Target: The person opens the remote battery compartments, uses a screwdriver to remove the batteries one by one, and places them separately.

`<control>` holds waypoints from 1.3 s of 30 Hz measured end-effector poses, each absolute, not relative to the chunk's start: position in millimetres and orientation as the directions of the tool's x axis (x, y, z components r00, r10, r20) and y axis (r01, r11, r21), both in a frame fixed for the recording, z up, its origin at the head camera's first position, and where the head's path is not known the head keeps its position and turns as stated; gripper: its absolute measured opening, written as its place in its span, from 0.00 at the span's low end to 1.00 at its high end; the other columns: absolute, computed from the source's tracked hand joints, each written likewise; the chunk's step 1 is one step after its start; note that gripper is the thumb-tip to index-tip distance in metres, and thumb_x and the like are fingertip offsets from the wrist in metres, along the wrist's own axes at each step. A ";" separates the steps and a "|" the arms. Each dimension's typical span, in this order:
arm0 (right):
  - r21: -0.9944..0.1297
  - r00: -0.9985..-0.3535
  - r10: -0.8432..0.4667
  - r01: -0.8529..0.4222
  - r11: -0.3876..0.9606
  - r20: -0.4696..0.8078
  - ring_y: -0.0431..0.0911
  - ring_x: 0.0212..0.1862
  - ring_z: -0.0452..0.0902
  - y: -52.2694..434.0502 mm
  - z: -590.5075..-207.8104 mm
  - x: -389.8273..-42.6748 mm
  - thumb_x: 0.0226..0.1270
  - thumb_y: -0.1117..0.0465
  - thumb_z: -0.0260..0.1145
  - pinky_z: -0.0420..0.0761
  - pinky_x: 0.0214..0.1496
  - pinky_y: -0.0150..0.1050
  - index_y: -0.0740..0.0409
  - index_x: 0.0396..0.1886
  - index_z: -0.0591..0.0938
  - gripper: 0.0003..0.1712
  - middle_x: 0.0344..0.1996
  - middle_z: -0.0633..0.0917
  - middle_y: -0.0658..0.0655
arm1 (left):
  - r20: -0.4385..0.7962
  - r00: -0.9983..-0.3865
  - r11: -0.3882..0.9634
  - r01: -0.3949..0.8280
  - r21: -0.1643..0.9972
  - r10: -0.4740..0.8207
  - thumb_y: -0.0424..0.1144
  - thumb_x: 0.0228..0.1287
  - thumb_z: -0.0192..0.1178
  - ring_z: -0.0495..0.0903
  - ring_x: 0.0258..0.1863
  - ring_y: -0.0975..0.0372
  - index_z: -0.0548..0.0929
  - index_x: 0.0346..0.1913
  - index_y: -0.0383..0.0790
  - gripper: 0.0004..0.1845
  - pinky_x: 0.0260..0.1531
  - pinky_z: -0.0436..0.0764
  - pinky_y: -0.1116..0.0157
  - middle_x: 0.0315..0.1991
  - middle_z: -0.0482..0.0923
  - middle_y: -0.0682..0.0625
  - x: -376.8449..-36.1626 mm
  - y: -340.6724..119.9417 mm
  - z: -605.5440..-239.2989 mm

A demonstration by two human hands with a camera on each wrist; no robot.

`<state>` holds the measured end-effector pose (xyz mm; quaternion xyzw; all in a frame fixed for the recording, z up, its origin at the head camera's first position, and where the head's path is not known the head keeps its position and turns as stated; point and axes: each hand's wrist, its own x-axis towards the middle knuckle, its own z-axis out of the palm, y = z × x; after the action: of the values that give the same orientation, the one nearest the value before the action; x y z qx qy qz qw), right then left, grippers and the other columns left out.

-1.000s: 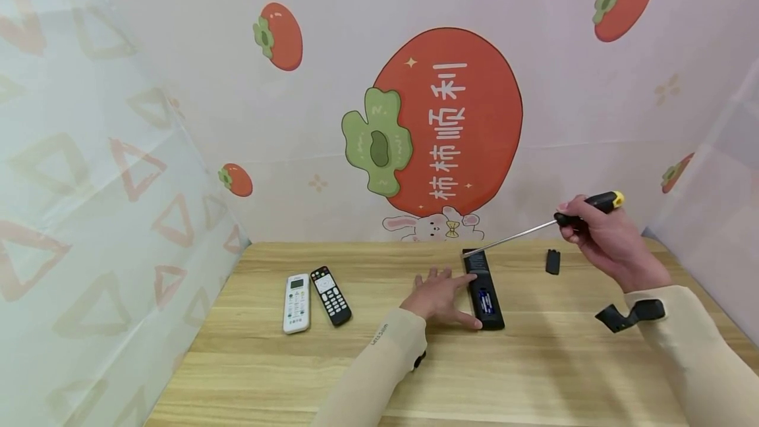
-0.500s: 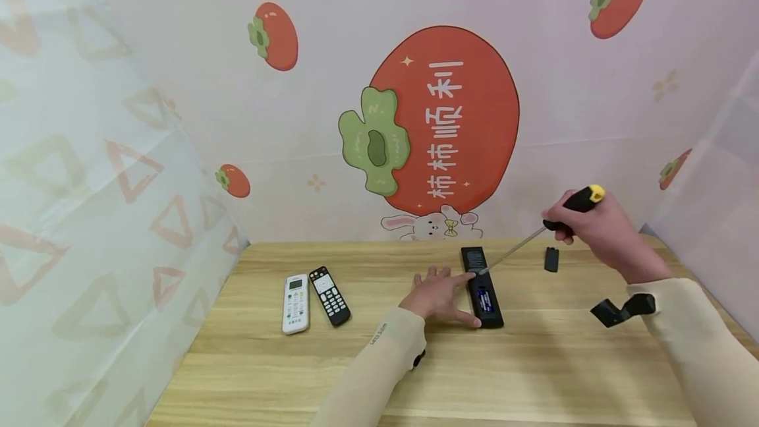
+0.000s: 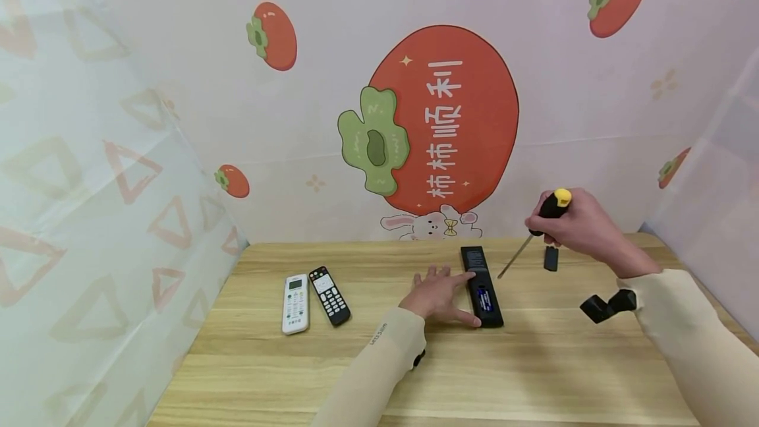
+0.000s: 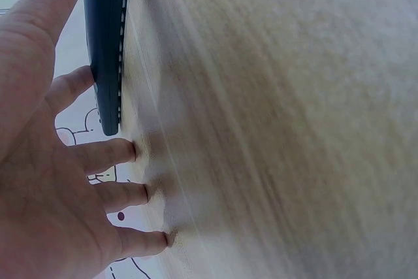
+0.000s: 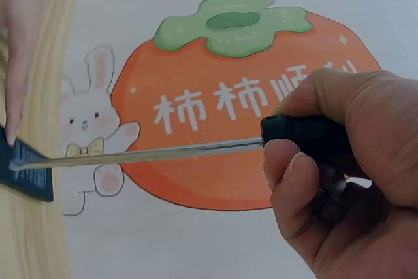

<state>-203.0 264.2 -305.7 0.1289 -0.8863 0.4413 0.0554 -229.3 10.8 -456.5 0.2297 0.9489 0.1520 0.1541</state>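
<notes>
While the left hand lies flat on the counter with straight fingers steadying the black remote from its left side, the right hand keeps its grip curled round the black-and-yellow handle of a screwdriver. Its shaft slants down toward the counter, the tip hanging just to the right of the remote and apart from it. Judging by how things lie, the opening is already done: the remote rests face down near the middle of the counter, its battery bay uncovered, and a small black piece that looks like the battery cover lies apart on the right, beneath the right hand. A blue-labelled battery sits in the bay, so taking it out appears to be what is left. The remote is long, slim and dark, with a pale label at its far end. A white remote and a black button remote lie side by side, well to the left.
</notes>
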 end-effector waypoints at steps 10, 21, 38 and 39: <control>-0.748 -0.950 -0.215 -0.311 0.586 0.227 0.48 0.21 0.79 258.1 -305.0 -204.7 0.64 0.68 0.68 0.81 0.23 0.41 0.62 0.30 0.82 0.04 0.23 0.82 0.60 | -0.229 -0.845 0.846 0.385 0.367 0.484 0.71 0.47 0.73 0.49 0.79 0.44 0.63 0.76 0.74 0.51 0.73 0.50 0.38 0.79 0.57 0.47 -229.8 10.4 -457.0; -0.780 -0.948 -0.291 -0.275 0.561 0.125 0.47 0.19 0.77 252.1 -311.7 -198.0 0.63 0.66 0.72 0.80 0.22 0.41 0.64 0.31 0.80 0.08 0.19 0.80 0.57 | -0.222 -0.842 0.843 0.398 0.361 0.493 0.72 0.47 0.72 0.50 0.78 0.44 0.62 0.76 0.74 0.51 0.72 0.51 0.38 0.78 0.58 0.47 -230.7 10.9 -460.3; -0.809 -0.936 -0.324 -0.294 0.509 0.136 0.48 0.18 0.77 241.9 -328.0 -197.4 0.61 0.69 0.72 0.79 0.21 0.40 0.63 0.29 0.79 0.07 0.19 0.80 0.57 | -0.215 -0.840 0.837 0.401 0.372 0.498 0.71 0.46 0.73 0.50 0.78 0.42 0.63 0.76 0.73 0.52 0.72 0.50 0.37 0.78 0.57 0.46 -233.4 10.6 -457.9; -0.808 -0.936 -0.323 -0.295 0.511 0.137 0.48 0.18 0.77 241.9 -328.2 -197.4 0.61 0.69 0.71 0.79 0.21 0.40 0.63 0.29 0.79 0.07 0.19 0.80 0.56 | -0.217 -0.839 0.837 0.401 0.373 0.499 0.71 0.47 0.73 0.49 0.78 0.42 0.63 0.77 0.72 0.52 0.72 0.50 0.37 0.78 0.57 0.46 -233.0 10.5 -457.9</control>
<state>-197.4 241.9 -328.2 0.1777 -0.8689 0.4617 -0.0154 -233.0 10.5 -457.9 0.2379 0.9458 0.1582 0.1546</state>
